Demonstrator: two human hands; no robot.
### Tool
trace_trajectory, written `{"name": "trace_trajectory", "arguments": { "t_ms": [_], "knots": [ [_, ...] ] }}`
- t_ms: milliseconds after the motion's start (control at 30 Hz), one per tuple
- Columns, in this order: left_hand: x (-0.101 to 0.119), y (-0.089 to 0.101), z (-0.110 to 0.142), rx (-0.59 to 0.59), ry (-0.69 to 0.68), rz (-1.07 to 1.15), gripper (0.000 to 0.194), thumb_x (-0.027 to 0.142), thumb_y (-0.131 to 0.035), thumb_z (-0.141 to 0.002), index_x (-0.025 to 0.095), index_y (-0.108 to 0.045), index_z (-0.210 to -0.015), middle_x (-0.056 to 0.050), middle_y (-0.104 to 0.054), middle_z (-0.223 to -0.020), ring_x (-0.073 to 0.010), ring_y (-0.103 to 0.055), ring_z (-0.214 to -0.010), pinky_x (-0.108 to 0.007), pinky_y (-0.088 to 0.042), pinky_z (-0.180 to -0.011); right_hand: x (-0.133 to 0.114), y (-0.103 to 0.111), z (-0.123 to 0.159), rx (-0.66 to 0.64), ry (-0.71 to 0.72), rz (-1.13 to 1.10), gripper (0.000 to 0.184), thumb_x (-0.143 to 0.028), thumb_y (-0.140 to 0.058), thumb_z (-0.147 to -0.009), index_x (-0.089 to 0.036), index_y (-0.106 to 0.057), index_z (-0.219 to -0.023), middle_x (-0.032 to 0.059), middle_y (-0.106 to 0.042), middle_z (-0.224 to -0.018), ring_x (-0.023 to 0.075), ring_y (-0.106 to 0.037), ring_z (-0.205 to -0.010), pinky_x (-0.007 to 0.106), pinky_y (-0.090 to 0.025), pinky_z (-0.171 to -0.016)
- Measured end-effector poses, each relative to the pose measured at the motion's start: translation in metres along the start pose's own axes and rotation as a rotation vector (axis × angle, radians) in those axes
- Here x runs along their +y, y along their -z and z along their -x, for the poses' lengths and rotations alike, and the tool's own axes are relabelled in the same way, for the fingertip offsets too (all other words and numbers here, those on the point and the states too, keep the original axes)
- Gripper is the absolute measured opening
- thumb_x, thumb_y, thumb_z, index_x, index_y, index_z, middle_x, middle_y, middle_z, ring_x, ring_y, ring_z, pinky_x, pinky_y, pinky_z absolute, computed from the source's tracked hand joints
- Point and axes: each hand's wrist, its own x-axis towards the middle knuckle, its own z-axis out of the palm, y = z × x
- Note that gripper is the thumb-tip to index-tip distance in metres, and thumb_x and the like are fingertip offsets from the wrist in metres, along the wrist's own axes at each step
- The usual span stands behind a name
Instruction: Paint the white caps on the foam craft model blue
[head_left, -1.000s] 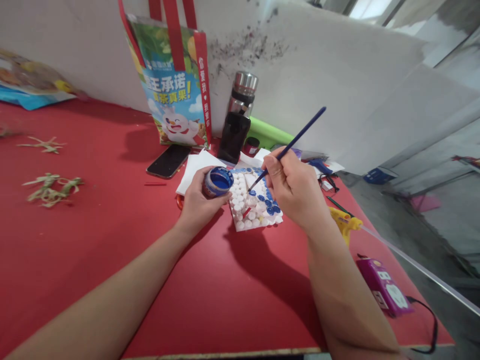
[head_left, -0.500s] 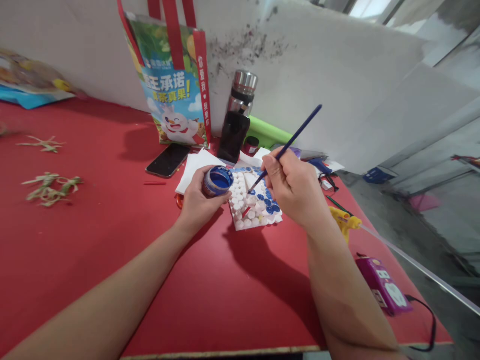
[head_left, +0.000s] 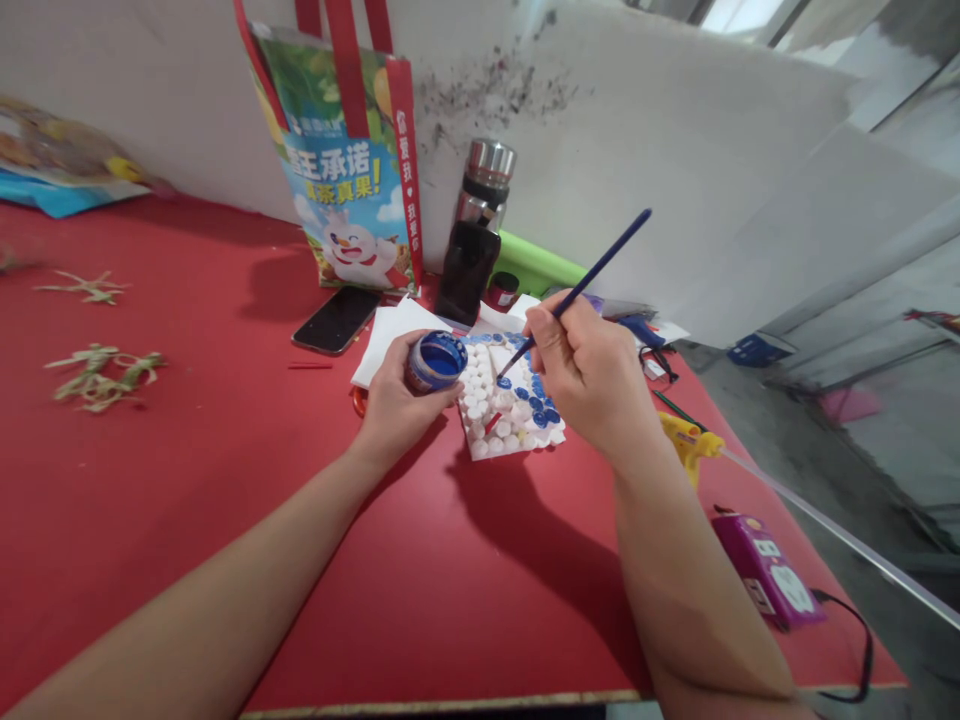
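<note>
Over red table (head_left: 225, 480), fingers (head_left: 541, 335) pinch paintbrush (head_left: 577, 290).

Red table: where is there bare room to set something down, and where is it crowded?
Bare red table lies between the straw scraps and the left hand, and along the near edge between both forearms. It is crowded around the bead board, phone, bottle and glue gun.
</note>
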Motion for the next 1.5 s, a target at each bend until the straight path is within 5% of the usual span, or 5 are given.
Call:
{"name": "trace_trajectory", "arguments": {
  "t_ms": [833, 1167, 1500],
  "knots": [
    [-0.003, -0.001, 0.0, -0.006, -0.008, 0.003, 0.069, 0.029, -0.097, -0.068, 0.023, -0.067, -0.129, -0.007, -0.077, -0.122, -0.0283, -0.077, -0.11, -0.045, -0.065, -0.099, -0.003, 0.003, 0.001, -0.015, 0.004, 0.005, 0.032, -0.045, -0.049, -0.119, -0.025, -0.056, -0.095, -0.0019, -0.063, -0.068, 0.0139, -0.053, -0.056, 0.032, -0.036, -0.059],
    [0.0, -0.001, 0.001, -0.005, -0.025, -0.028, 0.066, 0.029, -0.096, -0.07, 0.023, -0.068, -0.129, -0.007, -0.078, -0.12, -0.0272, -0.078, -0.107, -0.042, -0.066, -0.095, -0.002, 0.013, -0.001, -0.007, -0.024, 0.033, 0.053, -0.07, -0.046, -0.116, -0.027, -0.053, -0.087, -0.0006, -0.063, -0.066, 0.0151, -0.053, -0.054, 0.034, -0.036, -0.059],
    [0.001, 0.0, 0.0, -0.002, -0.012, -0.035, 0.068, 0.032, -0.098, -0.068, 0.022, -0.068, -0.128, -0.007, -0.078, -0.12, -0.0279, -0.077, -0.108, -0.043, -0.065, -0.097, 0.006, 0.013, -0.002, -0.007, -0.058, 0.027, 0.049, -0.065, -0.048, -0.117, -0.027, -0.054, -0.087, -0.0005, -0.064, -0.065, 0.0158, -0.056, -0.053, 0.034, -0.038, -0.059]
  ]
}}
